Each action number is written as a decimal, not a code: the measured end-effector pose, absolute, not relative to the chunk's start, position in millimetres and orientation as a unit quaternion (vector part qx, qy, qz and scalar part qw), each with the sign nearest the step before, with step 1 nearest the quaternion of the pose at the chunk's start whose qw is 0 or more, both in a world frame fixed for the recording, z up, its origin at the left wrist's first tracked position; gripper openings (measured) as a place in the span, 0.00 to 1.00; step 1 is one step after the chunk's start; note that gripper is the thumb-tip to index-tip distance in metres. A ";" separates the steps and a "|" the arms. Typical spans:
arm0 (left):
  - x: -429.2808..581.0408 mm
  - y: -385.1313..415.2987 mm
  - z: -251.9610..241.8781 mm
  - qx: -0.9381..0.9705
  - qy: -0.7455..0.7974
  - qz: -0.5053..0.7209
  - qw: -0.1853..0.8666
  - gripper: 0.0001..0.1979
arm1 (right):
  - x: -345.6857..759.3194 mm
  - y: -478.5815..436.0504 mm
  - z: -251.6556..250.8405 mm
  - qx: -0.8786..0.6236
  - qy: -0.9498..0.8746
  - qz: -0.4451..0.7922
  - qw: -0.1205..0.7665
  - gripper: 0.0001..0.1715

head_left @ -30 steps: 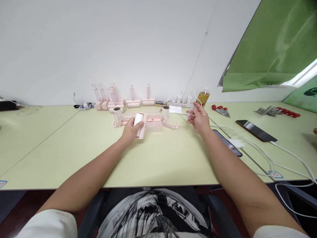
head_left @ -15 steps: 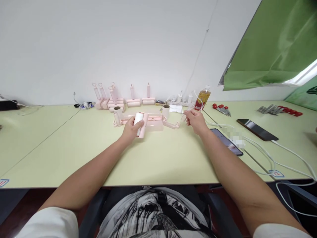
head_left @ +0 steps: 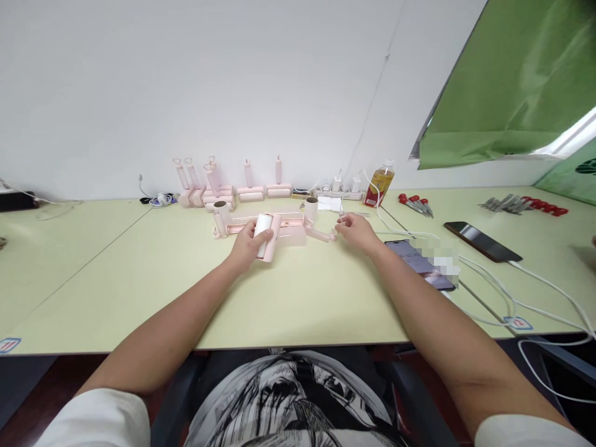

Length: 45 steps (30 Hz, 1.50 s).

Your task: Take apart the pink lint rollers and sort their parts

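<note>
My left hand (head_left: 248, 246) is closed around a pink lint roller head (head_left: 273, 239) with a white roll (head_left: 262, 233) in it, held tilted above the table. Farther right, my right hand (head_left: 357, 232) has its fingertips pinched together, with something small and pale at them that I cannot make out. Beside those fingertips a pink handle (head_left: 319, 234) lies on the table. Between the hands are an open pink roller cover (head_left: 292, 234) and an upright paper roll with a brown core (head_left: 311, 211). Another such roll (head_left: 220, 209) stands left, beside a pink handle (head_left: 218, 225).
Several assembled pink lint rollers (head_left: 251, 194) line the wall. A bottle (head_left: 379, 184), a power strip (head_left: 349, 194) and red-ended tools (head_left: 416, 203) are at the back right. Two phones (head_left: 483, 242) and loose white cables (head_left: 505, 292) lie on the right.
My right hand has moved left and slightly down, closer to the pink handle's end. My left hand still holds the roller head, turned slightly.
</note>
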<state>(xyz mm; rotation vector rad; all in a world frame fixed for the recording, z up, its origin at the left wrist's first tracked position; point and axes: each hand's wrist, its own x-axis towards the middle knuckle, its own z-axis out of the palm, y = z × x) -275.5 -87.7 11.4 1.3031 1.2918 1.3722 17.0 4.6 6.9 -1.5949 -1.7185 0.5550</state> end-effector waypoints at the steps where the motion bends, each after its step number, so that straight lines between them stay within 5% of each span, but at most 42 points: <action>1: -275.5 -88.1 11.3 0.521 0.508 0.544 0.417 0.26 | 16.1 3.7 7.0 -0.622 -0.674 0.203 0.344 0.11; 6: -275.0 -90.6 10.7 0.535 0.475 0.537 0.447 0.27 | 14.5 1.9 6.0 -0.628 -0.684 0.196 0.314 0.11; 12: -274.8 -94.7 13.8 0.548 0.454 0.520 0.472 0.40 | 16.5 3.7 4.9 -0.638 -0.672 0.210 0.312 0.05; 26: -277.9 -91.6 10.6 0.555 0.443 0.531 0.463 0.27 | 6.6 -8.8 14.6 -0.558 -0.677 0.211 0.431 0.09; 36: -273.3 -95.1 12.1 0.559 0.461 0.525 0.448 0.29 | -30.5 -58.5 15.2 -0.352 -0.836 0.337 0.252 0.13; 42: -275.1 -95.0 12.8 0.663 0.472 0.442 0.378 0.08 | -46.3 -67.9 4.0 -0.296 -0.850 0.356 0.253 0.10; 45: -275.6 -98.0 16.3 0.719 0.476 0.387 0.327 0.08 | -48.2 -65.6 0.0 -0.294 -0.846 0.349 0.277 0.13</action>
